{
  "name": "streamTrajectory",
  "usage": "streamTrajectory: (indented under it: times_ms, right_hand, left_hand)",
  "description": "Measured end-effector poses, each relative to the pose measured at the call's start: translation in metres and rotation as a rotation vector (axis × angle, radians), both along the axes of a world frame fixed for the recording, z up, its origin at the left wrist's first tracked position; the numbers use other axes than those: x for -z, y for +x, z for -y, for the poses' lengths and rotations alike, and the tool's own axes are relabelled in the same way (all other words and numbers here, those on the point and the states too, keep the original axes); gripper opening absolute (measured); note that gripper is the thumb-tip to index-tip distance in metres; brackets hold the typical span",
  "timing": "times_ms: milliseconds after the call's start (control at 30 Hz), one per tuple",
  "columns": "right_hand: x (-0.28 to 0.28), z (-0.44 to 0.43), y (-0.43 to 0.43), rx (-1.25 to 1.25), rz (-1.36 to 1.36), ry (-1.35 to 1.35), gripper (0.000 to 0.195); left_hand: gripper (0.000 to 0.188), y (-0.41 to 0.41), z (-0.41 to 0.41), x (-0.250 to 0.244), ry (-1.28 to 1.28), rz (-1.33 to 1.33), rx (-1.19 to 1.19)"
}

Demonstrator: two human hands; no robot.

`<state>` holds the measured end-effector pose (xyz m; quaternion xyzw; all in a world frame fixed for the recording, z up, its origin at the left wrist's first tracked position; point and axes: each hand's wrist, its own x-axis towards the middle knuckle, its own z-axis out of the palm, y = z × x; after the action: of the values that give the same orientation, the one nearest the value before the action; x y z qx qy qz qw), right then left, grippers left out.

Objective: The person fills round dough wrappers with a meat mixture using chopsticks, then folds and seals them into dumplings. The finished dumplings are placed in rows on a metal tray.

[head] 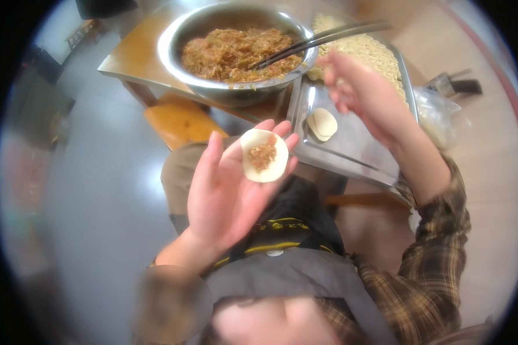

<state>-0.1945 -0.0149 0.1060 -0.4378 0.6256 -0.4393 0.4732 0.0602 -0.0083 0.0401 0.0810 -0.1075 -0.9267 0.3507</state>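
Note:
My left hand point(235, 185) lies palm up with its fingers apart, and a round dough wrapper point(279, 166) rests flat across the fingers. A small mound of minced filling point(262, 156) sits on the wrapper. My right hand point(356, 90) is raised over the metal tray point(341, 148), close to the bowl's right rim; it is blurred, and nothing plainly shows in its fingers. Dark chopsticks point(287, 51) lean in the minced filling point(233, 51) inside the steel bowl point(170, 49). A few overlapping wrappers point(323, 124) lie on the tray below my right hand.
Rows of folded dumplings point(377, 54) cover the tray's far part. The bowl stands on a wooden table point(134, 47), with an orange-brown wooden seat point(183, 120) below its edge. A clear plastic bag point(436, 114) and a dark-handled object point(464, 85) lie right of the tray.

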Motion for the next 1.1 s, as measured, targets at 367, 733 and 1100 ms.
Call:
streamTrajectory:
  times_ms: [367,733,1100]
  right_hand:
    - [0.046,-0.108,0.077,-0.051,-1.287,-0.849,0.037]
    - [0.064,-0.087,0.07,-0.026,-0.707,-0.807,0.026]
    - [0.064,-0.081,0.065,0.055,-0.39,-0.79,0.024]
  left_hand:
    - [0.085,-0.005,-0.018,-0.004,-0.04,0.001,0.155]
    - [0.073,-0.002,-0.028,0.008,-0.439,0.243,0.18]
    - [0.053,-0.008,-0.019,0.019,-0.874,0.264,0.146]
